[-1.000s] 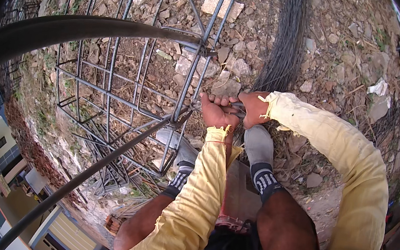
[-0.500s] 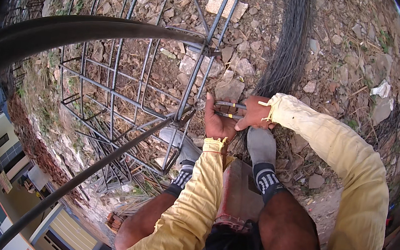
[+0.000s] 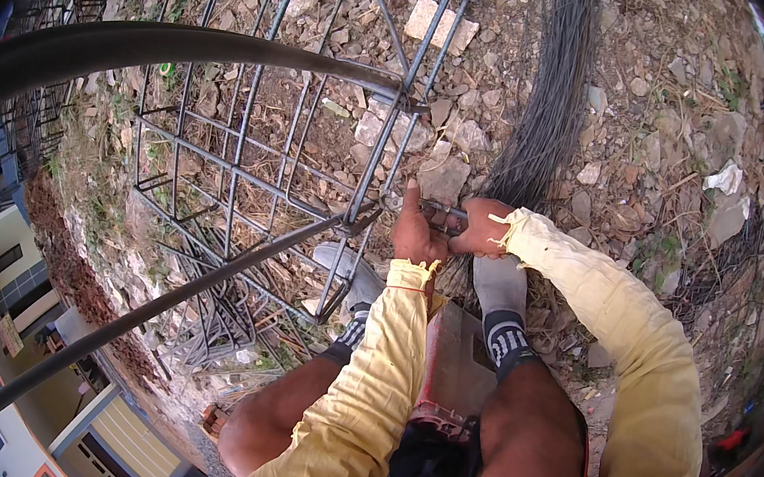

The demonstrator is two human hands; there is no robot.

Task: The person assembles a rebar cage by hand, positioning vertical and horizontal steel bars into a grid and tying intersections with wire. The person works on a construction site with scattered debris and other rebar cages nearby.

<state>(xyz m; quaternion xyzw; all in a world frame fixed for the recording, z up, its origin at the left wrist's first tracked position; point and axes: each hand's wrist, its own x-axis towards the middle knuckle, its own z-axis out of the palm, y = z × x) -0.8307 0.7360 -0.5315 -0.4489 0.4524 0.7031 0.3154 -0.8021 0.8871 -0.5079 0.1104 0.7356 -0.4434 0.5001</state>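
My right hand [image 3: 481, 227] is closed around the handles of steel pincers [image 3: 443, 216], held sideways beside the cage corner. My left hand [image 3: 416, 233] is against the same tool, with one finger stretched up along the bars and the others curled in at the handles. The pincers' head is hidden behind the left hand. Just left of the hands stands the rebar cage [image 3: 236, 167], its rods crossed by square stirrups. A dark bar [image 3: 172, 318] runs diagonally to the cage's near corner. Another thick dark bar [image 3: 187, 41] arches in from the left above the cage.
A long bundle of thin tie wire [image 3: 553, 88] lies beyond my right hand. Stony ground with a pale block [image 3: 440, 26] surrounds the cage. Beneath me is a worn reddish box [image 3: 456, 372], between my feet in grey shoes [image 3: 498, 286]. Buildings [image 3: 23, 290] show at lower left.
The pincers' handles, spread and bare between my hands before, are now mostly covered. My left fingers have curled in from an open palm, and my right hand has turned slightly. The view has shifted a little.
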